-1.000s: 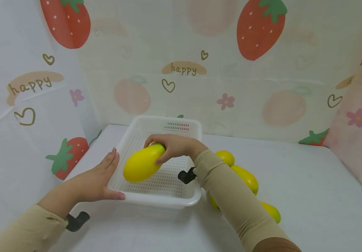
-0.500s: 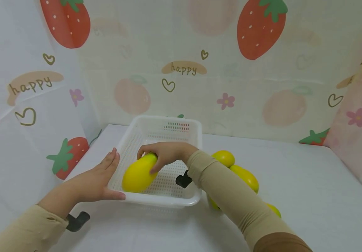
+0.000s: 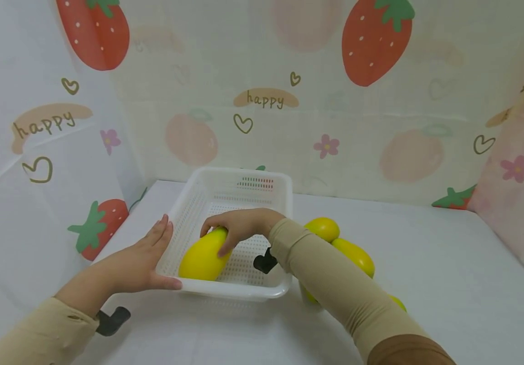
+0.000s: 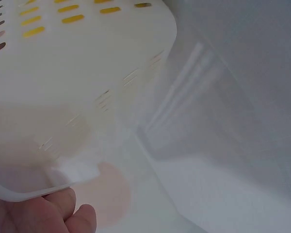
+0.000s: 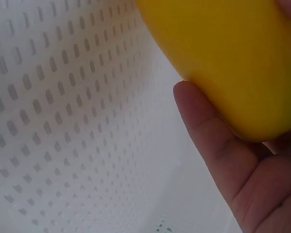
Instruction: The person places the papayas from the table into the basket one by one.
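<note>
Right hand [image 3: 239, 225] grasps yellow mango [image 3: 203, 257] inside white basket [image 3: 236, 291]; left hand [image 3: 141, 263] flat, fingers straight, against basket's side.

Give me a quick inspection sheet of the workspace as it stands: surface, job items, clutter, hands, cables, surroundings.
Surface: white table, covered in cloth.
Job's things: yellow fruit low inside the white basket; whether it rests on the floor, cannot tell.
Clutter: more yellow fruits beside the basket's right side.
Hands: right hand grips the fruit; left hand rests flat against the basket's left side, thumb along its front rim.
Cables: nothing seen.
Surroundings: strawberry-print backdrop on three sides.
</note>
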`<state>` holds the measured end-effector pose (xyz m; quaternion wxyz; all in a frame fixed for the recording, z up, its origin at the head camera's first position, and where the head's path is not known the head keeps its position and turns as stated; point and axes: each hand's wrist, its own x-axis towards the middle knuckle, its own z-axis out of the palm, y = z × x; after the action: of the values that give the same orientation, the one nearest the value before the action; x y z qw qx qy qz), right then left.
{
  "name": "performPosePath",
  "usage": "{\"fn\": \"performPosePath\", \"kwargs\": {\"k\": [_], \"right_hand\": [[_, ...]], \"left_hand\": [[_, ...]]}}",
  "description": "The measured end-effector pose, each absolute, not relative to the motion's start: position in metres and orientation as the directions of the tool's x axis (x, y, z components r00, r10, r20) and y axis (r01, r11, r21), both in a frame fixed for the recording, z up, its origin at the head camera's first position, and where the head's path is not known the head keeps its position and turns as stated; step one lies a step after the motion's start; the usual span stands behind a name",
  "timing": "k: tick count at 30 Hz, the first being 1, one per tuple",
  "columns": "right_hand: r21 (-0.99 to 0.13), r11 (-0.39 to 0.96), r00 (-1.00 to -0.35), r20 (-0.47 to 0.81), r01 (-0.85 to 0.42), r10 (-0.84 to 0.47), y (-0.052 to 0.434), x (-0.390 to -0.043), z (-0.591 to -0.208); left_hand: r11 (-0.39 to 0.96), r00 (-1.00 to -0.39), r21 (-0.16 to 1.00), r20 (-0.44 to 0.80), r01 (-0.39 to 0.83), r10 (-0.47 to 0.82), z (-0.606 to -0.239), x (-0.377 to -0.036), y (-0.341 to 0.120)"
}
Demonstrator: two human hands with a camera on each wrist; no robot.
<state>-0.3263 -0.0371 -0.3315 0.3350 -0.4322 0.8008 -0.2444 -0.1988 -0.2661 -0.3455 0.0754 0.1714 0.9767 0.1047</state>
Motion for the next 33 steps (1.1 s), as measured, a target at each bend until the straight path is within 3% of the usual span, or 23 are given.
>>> {"fn": "performPosePath", "kwargs": {"k": [13,21,33], "right_hand": [[-0.559,0.61,-0.52,-0.335,-0.561,-0.786,-0.0368,-0.3279,-0.3332],[-0.579,0.645,-0.514,-0.402,-0.499,-0.758,-0.037,-0.326,-0.3338],[-0.581,0.705,-0.558,-0.453,-0.407,-0.695,-0.0323,-0.3281,-0.3323]], "left_hand": [[0.919,-0.928,0.232,-0.118,0.32,0.353,-0.3425,-0.1969,-0.2651],[0.915,-0.926,0.235,-0.112,0.328,0.36,-0.3417,-0.1964,-0.2647],[0.912,-0.925,0.239,-0.1,0.335,0.366,-0.3432,-0.1964,-0.2655]]}}
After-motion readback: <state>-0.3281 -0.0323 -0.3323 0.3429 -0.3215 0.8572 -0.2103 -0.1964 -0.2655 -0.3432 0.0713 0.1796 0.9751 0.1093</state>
